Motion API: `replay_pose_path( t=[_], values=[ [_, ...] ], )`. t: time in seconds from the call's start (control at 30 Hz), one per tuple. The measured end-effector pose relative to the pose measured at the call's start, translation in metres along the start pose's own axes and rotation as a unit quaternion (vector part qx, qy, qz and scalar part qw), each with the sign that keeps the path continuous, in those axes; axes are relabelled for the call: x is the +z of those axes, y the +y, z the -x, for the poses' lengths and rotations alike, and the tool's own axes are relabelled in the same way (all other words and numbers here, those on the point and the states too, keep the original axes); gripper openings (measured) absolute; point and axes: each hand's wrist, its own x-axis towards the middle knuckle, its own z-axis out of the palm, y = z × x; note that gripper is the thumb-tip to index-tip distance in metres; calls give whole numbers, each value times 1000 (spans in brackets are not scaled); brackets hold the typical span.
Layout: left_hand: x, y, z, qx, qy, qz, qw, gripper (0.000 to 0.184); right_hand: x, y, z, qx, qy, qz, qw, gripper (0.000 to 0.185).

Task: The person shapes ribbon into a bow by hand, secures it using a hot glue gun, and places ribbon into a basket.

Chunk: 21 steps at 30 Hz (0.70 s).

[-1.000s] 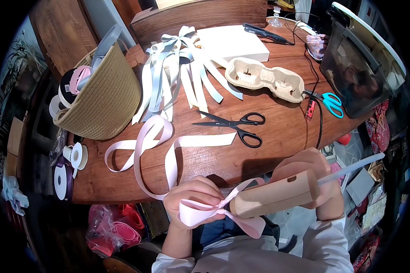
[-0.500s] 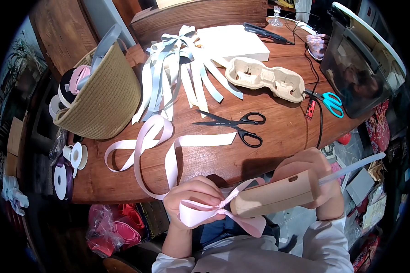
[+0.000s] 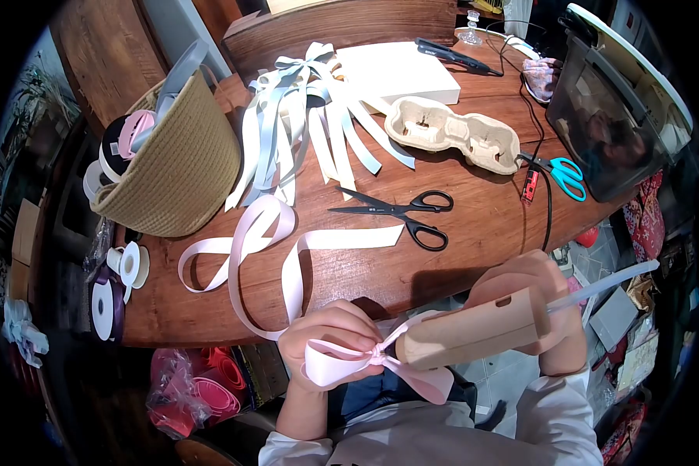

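Note:
My left hand (image 3: 330,342) pinches a pink satin ribbon bow (image 3: 338,363) in front of my body. From the bow a long pink ribbon tail (image 3: 287,279) runs up onto the table. Wrapped around a tan hot glue gun (image 3: 474,332) is my right hand (image 3: 547,287), with a translucent glue stick (image 3: 606,283) poking out of the gun's back end. The gun's front end is right by the bow's knot; its tip is partly hidden, so I cannot tell if it touches. Black scissors (image 3: 400,210) lie open beyond, close to the ribbon's cut end.
A woven basket (image 3: 186,171) of ribbon rolls stands left. Behind are blue and cream ribbon bows (image 3: 311,74), a white box (image 3: 400,70) and a pulp cup carrier (image 3: 450,132). Teal-handled scissors (image 3: 567,179), a black cord and a grey bin (image 3: 598,132) are at right.
The glue gun and my right hand have shifted very slightly to the right. My left hand and the bow stay almost in place.

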Motion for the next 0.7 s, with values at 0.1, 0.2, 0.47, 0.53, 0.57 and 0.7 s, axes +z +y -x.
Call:
replay_pose_path(
  t=[0.1,0.2,0.47,0.53,0.57,0.7],
  values=[
    [0,0,0,0,-1,-3,1000,28,0,0,0,-3,5,2,1000,27],
    [-1,-1,0,2,-1,-4,1000,27,0,-1,0,0,6,9,1000,26],
    [0,-2,1,7,4,-8,1000,26,-3,-4,-1,8,2,40,999,26],
    [-1,-2,1,7,6,-9,1000,26,-4,-1,1,13,4,26,1000,27],
    [-1,-3,2,8,7,-9,1000,26,-6,-1,1,13,-1,27,1000,26],
    [-1,-1,-1,7,3,-9,1000,27,-13,-3,4,22,88,-11,996,28]
  ],
)
